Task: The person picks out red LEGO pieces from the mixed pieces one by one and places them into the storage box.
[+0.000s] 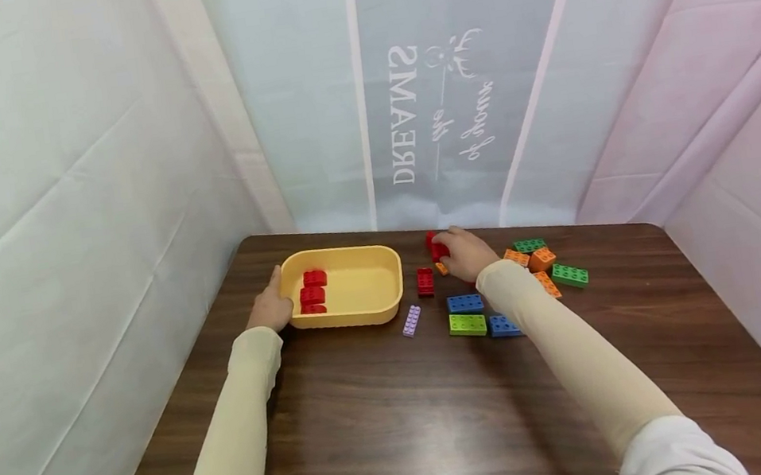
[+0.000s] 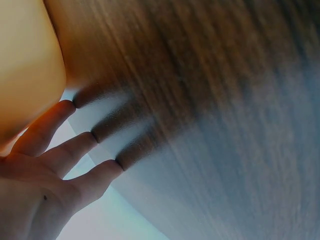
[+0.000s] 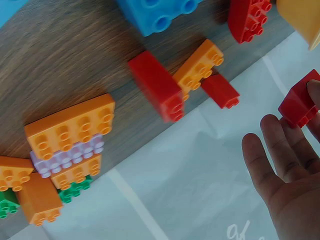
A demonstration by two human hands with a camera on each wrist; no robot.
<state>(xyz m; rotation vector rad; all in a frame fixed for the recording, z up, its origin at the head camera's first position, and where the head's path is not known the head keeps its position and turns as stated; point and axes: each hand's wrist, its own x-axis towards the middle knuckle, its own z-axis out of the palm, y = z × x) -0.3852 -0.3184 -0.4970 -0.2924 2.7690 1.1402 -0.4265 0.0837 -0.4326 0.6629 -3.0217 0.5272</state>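
Observation:
My left hand (image 1: 269, 307) rests at the left end of a yellow tray (image 1: 348, 320). In the left wrist view, its straight fingers (image 2: 70, 152) touch the table, one beside the tray wall; the thumb is hidden there. Inside the tray, red bricks (image 1: 312, 295) lie along the left side. At the back of the table my right hand (image 1: 467, 254) pinches a red brick (image 3: 296, 102) between thumb and fingers. Other red bricks (image 3: 157, 87) lie near it, one a small red brick (image 3: 221, 91) beside an orange brick (image 3: 200, 69). Another red brick (image 1: 426, 282) lies between tray and hand.
A lilac brick (image 1: 411, 320) lies right of the tray. Blue bricks (image 1: 465, 304) and a lime brick (image 1: 467, 325) lie in front of the right hand. Orange bricks (image 1: 542, 259) and green bricks (image 1: 570, 275) are grouped farther right. A printed curtain (image 1: 321, 117) hangs behind the table.

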